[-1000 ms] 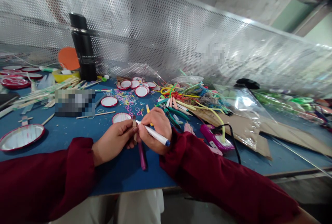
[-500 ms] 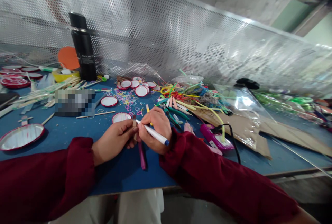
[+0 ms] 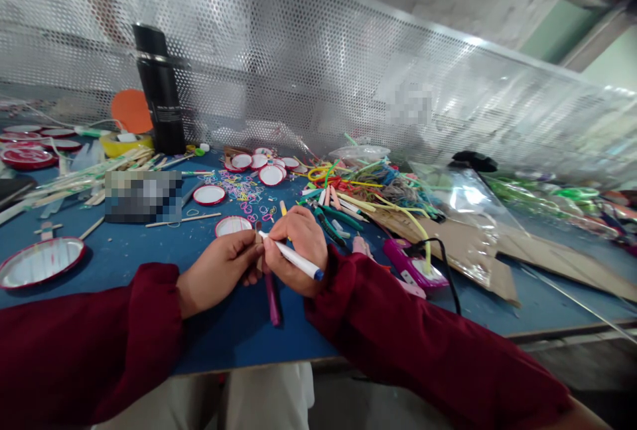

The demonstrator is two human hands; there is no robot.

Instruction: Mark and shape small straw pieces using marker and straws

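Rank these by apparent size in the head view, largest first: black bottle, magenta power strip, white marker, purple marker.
1. Black bottle
2. Magenta power strip
3. White marker and purple marker: too unsure to rank; the white shows more length, but both seem partly covered.

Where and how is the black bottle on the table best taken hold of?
Probably around the middle of the black bottle, coming from its right side: it stands tall and cylindrical, while an orange disc and yellow tape crowd its left.
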